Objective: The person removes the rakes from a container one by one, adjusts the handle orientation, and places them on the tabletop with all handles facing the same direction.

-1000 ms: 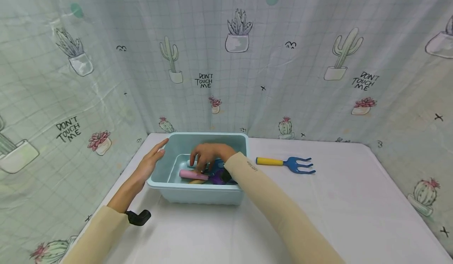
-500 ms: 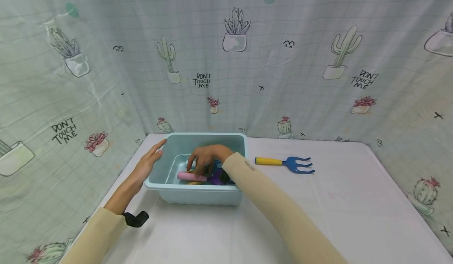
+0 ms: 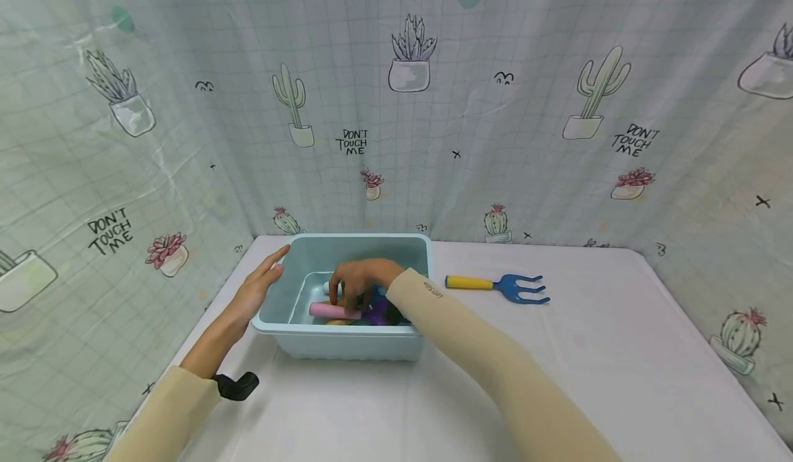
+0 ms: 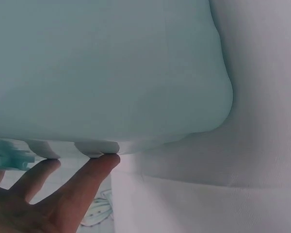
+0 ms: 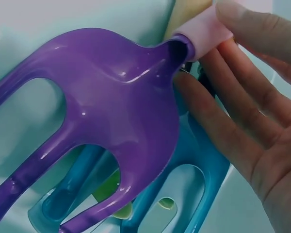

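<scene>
A light-blue plastic bin (image 3: 347,345) stands on the white table with garden tools inside. My right hand (image 3: 358,279) reaches into it and pinches the pink handle (image 5: 206,31) of a purple toy hand rake (image 5: 116,92) between thumb and fingers. Beneath that rake, a teal pronged tool (image 5: 203,145) and a green piece (image 5: 109,187) show in the right wrist view. My left hand (image 3: 250,293) has its fingers extended along the bin's left side, fingertips right at the wall under the rim in the left wrist view.
Right of the bin lies a blue three-pronged hand rake (image 3: 520,288) with a yellow handle. A cactus-print curtain (image 3: 495,131) hangs behind the table (image 3: 588,352) and along both sides. A black strap (image 3: 237,385) sits at the left wrist.
The right hand stays in the bin, its fingers shifting slightly over the pink handle. The left hand keeps its place at the bin's side. The head view has shifted a little.
</scene>
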`<state>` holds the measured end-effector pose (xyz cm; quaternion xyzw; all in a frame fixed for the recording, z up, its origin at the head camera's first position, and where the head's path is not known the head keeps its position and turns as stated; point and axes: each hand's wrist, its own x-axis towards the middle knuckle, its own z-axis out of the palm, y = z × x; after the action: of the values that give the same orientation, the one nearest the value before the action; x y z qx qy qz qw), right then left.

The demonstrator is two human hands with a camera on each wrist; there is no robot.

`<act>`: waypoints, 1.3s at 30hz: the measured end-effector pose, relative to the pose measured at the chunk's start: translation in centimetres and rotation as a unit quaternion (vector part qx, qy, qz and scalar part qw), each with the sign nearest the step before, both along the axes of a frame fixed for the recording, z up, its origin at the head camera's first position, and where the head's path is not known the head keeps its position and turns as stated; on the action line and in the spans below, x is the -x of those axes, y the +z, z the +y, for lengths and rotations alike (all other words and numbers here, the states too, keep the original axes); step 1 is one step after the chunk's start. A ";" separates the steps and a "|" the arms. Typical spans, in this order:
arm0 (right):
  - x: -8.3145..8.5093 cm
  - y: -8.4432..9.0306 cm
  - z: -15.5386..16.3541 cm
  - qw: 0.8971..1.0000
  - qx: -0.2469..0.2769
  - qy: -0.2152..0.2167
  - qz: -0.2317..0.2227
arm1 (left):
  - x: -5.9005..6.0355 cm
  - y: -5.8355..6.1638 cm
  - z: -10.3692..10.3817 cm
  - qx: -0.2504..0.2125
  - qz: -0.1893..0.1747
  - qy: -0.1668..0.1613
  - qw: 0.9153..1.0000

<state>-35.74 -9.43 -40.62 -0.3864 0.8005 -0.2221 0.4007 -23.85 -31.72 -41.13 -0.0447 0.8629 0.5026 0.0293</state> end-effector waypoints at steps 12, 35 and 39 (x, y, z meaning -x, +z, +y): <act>-0.1 -0.3 0.0 0.999 -0.007 0.027 0.028 | 0.0 0.1 -0.1 0.006 -0.001 -0.006 1.000; 0.3 0.3 -0.3 0.996 0.014 0.058 0.059 | 0.0 0.3 0.1 0.011 -0.009 0.000 1.000; 0.3 0.3 -0.3 0.998 0.021 0.048 0.046 | 0.0 0.4 0.1 0.008 -0.012 0.001 1.000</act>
<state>-36.01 -9.73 -40.28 -0.4428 0.7935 -0.2017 0.3654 -23.86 -31.58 -40.74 -0.0520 0.8664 0.4950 0.0391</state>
